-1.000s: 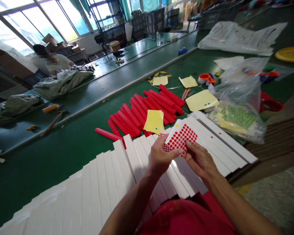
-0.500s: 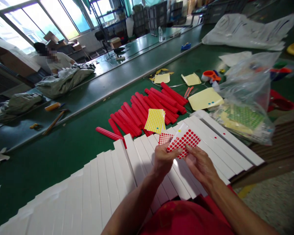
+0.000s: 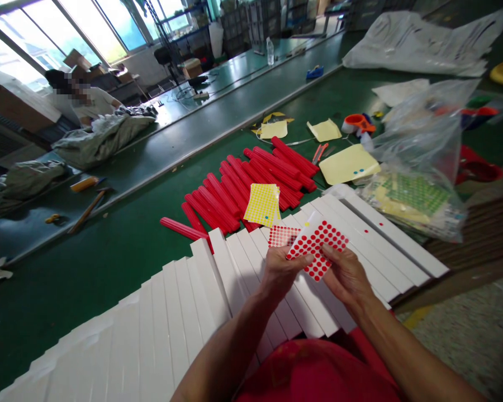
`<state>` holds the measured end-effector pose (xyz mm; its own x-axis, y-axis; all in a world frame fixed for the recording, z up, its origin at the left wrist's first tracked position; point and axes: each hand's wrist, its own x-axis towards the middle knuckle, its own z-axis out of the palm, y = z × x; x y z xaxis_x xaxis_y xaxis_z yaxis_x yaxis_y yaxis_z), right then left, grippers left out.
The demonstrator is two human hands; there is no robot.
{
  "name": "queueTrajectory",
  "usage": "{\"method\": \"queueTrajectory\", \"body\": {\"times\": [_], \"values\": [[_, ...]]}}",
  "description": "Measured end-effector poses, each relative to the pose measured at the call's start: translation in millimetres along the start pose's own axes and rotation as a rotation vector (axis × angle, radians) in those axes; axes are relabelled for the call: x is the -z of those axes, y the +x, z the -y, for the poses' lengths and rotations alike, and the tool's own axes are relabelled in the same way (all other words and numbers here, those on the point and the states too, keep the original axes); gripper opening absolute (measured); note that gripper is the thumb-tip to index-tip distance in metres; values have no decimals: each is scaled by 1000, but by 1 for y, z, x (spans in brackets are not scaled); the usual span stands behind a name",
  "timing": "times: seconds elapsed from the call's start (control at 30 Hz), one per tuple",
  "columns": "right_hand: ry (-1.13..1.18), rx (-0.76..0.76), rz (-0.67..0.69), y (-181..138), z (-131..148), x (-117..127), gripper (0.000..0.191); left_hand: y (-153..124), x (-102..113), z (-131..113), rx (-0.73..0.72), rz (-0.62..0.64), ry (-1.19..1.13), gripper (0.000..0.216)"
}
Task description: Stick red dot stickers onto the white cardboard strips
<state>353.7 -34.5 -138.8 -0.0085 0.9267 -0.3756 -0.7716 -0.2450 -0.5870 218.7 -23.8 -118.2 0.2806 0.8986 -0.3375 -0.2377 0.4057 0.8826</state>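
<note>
The right grip [image 3: 349, 272] has shifted slightly outward, baring the lower corner of the flat white sheet of round red stickers [image 3: 316, 244]. It and the left grip [image 3: 280, 272] both pinch the sheet above long white boxes [image 3: 209, 279]. Probably light, bendy and easily creased, it suits holding by opposite edges.

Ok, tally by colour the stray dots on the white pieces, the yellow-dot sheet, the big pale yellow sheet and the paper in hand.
Red dots on the white pieces: 2
Blue dots, 2 on the big pale yellow sheet, 1 on the yellow-dot sheet: 3
Yellow dot on the paper in the left hand and right hand: 1
Total: 6
</note>
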Motion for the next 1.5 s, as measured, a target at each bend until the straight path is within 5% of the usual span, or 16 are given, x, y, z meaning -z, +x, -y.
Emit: {"method": "queueTrajectory", "body": {"times": [0.3, 0.57, 0.9, 1.5], "values": [[-55, 63, -96, 0, 4, -11, 20, 0, 4, -9, 24, 60, 80, 39], [-51, 60, -54, -4, 3, -11, 25, 17, 17, -34, -191, -99, 265, 33], [-87, 22, -42, -6, 2, -12, 32, 19, 2, -40, -25, -175, -21, 28], [-113, 9, -94, -1, -3, -7, 32, 26, 4, -36, 31, -146, -13, 28]]}}
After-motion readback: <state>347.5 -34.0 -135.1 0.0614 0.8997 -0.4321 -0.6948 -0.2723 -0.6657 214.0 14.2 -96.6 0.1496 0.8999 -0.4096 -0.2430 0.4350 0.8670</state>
